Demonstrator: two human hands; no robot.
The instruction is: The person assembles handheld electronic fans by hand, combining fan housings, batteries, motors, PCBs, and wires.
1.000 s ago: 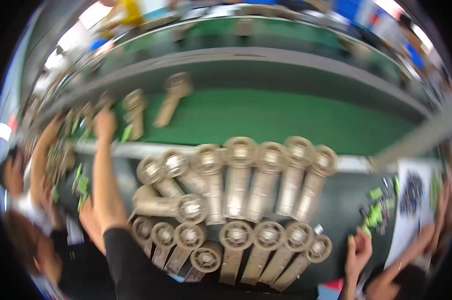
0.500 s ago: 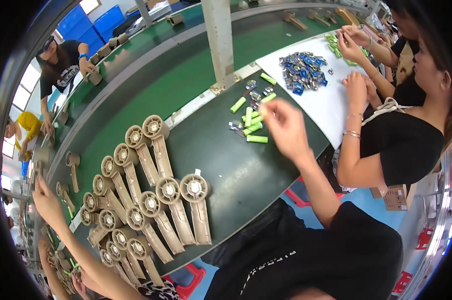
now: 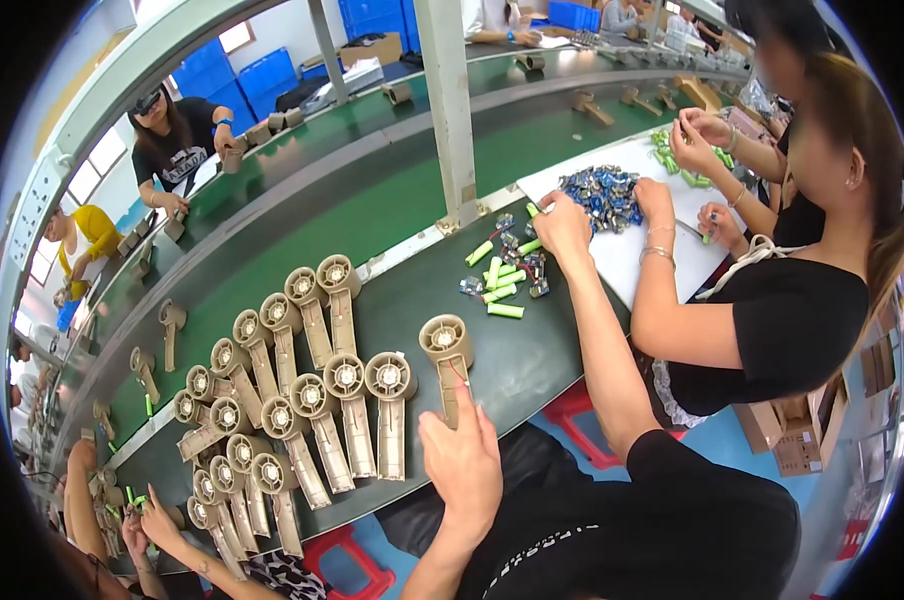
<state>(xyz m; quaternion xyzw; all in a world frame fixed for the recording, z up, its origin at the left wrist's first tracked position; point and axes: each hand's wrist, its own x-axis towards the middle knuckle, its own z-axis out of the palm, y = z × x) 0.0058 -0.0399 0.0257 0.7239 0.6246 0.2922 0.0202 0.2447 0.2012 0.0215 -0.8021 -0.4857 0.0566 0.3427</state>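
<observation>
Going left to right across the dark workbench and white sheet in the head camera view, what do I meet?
Cluster of beige fan housings → lone beige fan housing, left hand at its handle → green cylinders → pile of small blue parts → second green batch.

Fan housings (image 3: 449, 362) at left and centre are showing tan with paler hubs. Right of centre, cylindrical cells (image 3: 505, 311) are displaying lime green, heaped components (image 3: 604, 195) are mixing blue with silver, and a sheet (image 3: 622, 252) is showing plain white. The counter (image 3: 532, 370) is appearing dark green. At upper left, crates (image 3: 267, 78) are showing blue; at lower left, a cloth (image 3: 287, 577) is bearing a black-and-white pattern.
</observation>
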